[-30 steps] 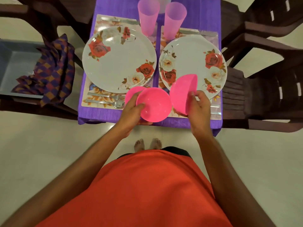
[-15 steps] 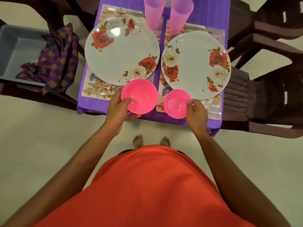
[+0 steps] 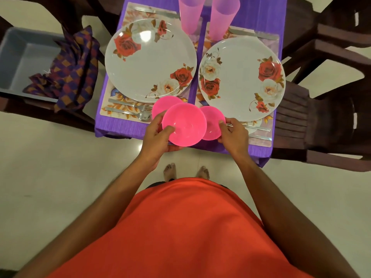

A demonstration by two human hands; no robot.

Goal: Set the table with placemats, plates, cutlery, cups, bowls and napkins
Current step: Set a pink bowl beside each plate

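A: Left hand: thumb hooked over the rim of the middle bowl, fingers curled beneath. The bowl is tipped toward the camera and hangs partly past the table edge.

B: Right hand?

A: Thumb and fingers pinch the rim of the second bowl, just left of its knuckles and tucked partly behind the middle bowl. Touching or only overlapping, cannot tell.

B: The third bowl?

A: Just beyond the left fingertips, close to the left plate. Resting or carried, cannot tell.

B: Hazards?

A: Three, by my reading.
- The middle bowl is smooth plastic in a one-thumb hold over bare floor, so a slip would drop it off the table.
- The fork and spoon lie just left of the left hand, and a sideways sweep would scatter them.
- The right plate sits just beyond the right hand, and a bowl landed on its rim could tip or skid.

B: Anything left to do?

A: The napkins are draped over the grey tub, well left of both hands, not yet laid.
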